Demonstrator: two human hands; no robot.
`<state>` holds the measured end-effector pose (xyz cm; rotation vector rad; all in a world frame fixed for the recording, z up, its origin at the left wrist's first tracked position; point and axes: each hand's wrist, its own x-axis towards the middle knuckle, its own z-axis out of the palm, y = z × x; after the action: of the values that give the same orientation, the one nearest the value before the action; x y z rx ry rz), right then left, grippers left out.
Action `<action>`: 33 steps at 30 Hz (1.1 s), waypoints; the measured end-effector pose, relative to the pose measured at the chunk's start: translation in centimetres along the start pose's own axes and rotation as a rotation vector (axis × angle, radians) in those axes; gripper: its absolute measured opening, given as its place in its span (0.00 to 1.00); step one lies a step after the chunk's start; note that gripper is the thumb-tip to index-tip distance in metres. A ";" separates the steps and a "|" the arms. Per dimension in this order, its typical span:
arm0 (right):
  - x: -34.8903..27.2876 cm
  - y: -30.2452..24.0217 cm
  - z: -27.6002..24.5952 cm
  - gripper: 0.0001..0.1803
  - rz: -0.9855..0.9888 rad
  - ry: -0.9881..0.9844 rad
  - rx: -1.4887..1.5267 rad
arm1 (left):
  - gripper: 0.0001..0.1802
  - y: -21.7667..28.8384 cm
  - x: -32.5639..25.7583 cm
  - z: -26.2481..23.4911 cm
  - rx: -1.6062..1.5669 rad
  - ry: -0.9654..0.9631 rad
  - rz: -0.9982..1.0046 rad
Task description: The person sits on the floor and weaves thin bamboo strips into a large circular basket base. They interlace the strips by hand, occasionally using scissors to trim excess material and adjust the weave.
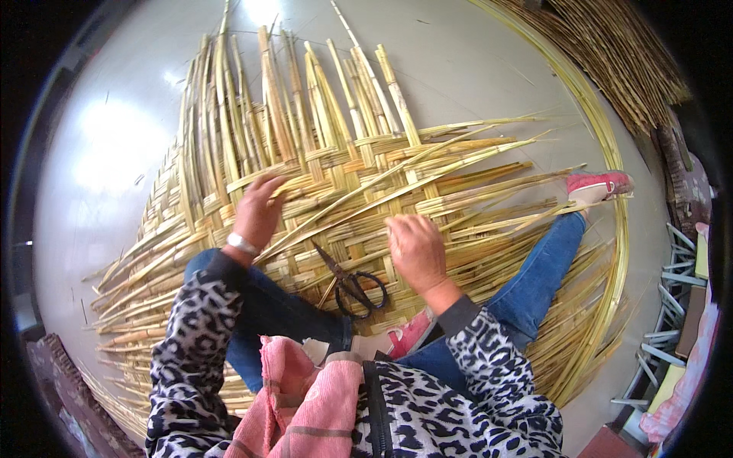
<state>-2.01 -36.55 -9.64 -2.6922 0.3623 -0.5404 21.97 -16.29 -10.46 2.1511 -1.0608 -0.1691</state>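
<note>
A half-woven mat of flat yellow-green reed strips (336, 179) lies on the floor in front of me and under my legs. Over its middle left, my left hand (259, 214) hovers with bent fingers apart, close to the upright strips. My right hand (418, 250) is over the right part of the weave, its fingers curled in; what lies between them is hidden. Two loose long reed strips (359, 200) slant across the weave between my hands. Black-handled scissors (353, 286) rest on the mat between my legs, blades partly apart.
Uncut strip ends stick out at the far side and both flanks. A bundle of long green strips (615, 259) curves along the right. Thin brown stalks (626, 61) are piled at the far right; small stools (672, 305) stand below them. My pink shoe (599, 185) touches strip ends.
</note>
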 end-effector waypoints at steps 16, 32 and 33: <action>-7.9 -7.5 3.8 0.17 -0.174 -0.290 -0.025 | 0.17 -1.8 -16.2 -9.8 0.456 0.279 -0.256; -22.8 11.0 -17.4 0.13 0.557 0.313 -0.372 | 0.16 -12.3 -11.8 -9.7 0.788 -0.300 -0.257; -25.4 12.7 -18.3 0.13 0.627 0.367 -0.386 | 0.17 -14.0 -12.0 -9.9 0.942 -0.319 -0.048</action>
<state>-34.50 -45.43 -7.15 -2.5866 1.4768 -0.8207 27.12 3.52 -14.66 3.0617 -1.4604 -0.0260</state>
